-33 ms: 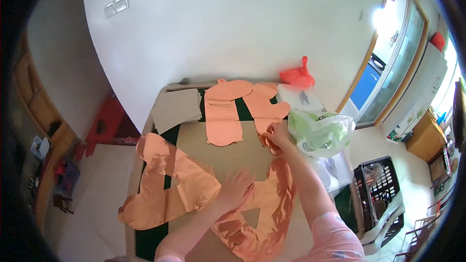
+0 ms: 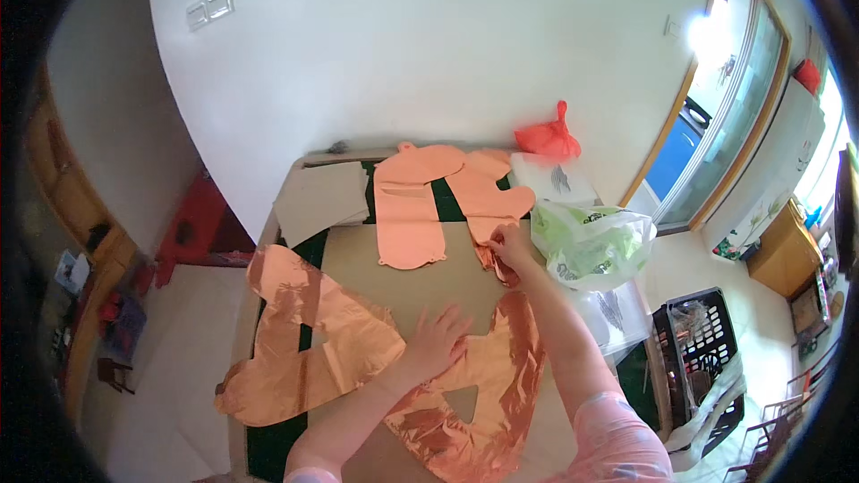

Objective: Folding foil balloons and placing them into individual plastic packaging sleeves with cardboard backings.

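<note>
A flat rose-gold foil balloon lies at the far side of the table, and its near end is bunched up. My right hand pinches that crumpled end between its fingers. Nearer to me, a shiny foil balloon with a small triangular hole spreads over the table. Over its left edge rests my left hand, fingers apart and holding nothing. To the left lies another foil balloon, also with a hole. A paler, long folded foil balloon sits at the back middle.
Grey-beige sheets lie at the table's back left. A white-green plastic bag sits right of my right hand, with a clear packet below it. Behind stands a red tied bag. A black crate is right of the table.
My left hand stays over the near balloon, its fingers shifted slightly and less blurred. The right hand keeps its pinch, and the bunched end has changed shape a little.
</note>
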Demonstrator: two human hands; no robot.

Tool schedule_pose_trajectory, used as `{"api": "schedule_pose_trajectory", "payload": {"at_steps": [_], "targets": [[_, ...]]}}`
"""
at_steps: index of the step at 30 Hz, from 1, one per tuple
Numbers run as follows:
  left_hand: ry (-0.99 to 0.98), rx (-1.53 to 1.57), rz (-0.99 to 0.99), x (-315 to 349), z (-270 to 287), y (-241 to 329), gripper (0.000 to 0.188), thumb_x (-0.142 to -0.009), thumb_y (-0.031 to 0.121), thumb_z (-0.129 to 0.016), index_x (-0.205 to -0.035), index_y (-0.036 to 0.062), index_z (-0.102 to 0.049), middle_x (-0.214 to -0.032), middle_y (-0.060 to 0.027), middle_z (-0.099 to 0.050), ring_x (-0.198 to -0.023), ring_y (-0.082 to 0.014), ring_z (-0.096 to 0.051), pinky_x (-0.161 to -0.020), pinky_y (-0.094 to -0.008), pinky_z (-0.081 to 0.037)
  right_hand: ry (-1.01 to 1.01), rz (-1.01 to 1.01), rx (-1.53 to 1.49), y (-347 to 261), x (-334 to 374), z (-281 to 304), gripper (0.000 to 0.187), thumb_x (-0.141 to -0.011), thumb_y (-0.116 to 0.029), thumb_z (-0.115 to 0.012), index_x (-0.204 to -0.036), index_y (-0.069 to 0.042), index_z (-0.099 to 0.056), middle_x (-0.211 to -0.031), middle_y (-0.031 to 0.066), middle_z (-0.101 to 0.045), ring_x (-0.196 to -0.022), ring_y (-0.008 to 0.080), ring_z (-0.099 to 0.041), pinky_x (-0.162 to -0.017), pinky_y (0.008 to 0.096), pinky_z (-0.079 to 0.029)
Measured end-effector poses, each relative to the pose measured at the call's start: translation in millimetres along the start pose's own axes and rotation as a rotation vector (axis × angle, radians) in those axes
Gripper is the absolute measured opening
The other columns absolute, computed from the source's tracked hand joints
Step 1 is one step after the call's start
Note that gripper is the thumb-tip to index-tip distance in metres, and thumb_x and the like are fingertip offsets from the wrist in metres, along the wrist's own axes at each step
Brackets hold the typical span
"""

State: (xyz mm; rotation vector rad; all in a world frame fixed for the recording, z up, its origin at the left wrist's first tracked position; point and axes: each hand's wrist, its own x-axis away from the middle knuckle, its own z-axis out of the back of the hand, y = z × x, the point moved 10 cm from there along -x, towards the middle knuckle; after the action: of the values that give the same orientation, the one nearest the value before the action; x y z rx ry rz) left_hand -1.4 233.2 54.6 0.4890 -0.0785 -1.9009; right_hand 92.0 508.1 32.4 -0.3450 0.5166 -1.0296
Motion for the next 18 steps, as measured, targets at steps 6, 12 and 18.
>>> {"api": "schedule_pose_trajectory", "payload": {"at_steps": [6, 12, 18], "targets": [[0.008, 0.082, 0.094, -100.6, -41.9, -48.1, 0.056, -0.094, 0.034, -0.051, -0.142, 0.0080, -0.038, -0.149, -0.0122, -0.033, -0.139, -0.0293, -0.030, -0.111, -0.0557, -0.024, 0.121, 0.016, -0.153, -5.5, -13.3, -3.4, 0.016, -0.081, -0.016, -0.065, -0.084, 0.000, -0.065, -0.083, 0.0185, -0.067, -0.082, 0.0360, -0.064, -0.073, 0.0443, -0.050], [0.004, -0.044, 0.150, -143.2, -70.4, -59.7, 0.058, -0.096, 0.043, -0.044, -0.141, 0.0062, -0.041, -0.149, -0.0128, -0.035, -0.138, -0.0288, -0.031, -0.112, -0.0541, -0.022, 0.427, -0.111, -0.225, 21.1, -41.2, 49.5, 0.020, -0.086, -0.017, -0.061, -0.088, 0.002, -0.061, -0.087, 0.0236, -0.065, -0.085, 0.0384, -0.063, -0.074, 0.0445, -0.048], [-0.053, -0.053, 0.167, -145.7, -63.7, -56.6, 0.056, -0.097, 0.041, -0.042, -0.141, 0.0068, -0.039, -0.149, -0.0104, -0.036, -0.140, -0.0252, -0.029, -0.114, -0.0529, -0.020, 0.928, -0.128, -1.061, 34.2, -58.2, 214.9, 0.020, -0.094, -0.026, -0.059, -0.094, -0.006, -0.055, -0.087, 0.0031, -0.059, -0.079, 0.0160, -0.060, -0.067, 0.0304, -0.050]]}}
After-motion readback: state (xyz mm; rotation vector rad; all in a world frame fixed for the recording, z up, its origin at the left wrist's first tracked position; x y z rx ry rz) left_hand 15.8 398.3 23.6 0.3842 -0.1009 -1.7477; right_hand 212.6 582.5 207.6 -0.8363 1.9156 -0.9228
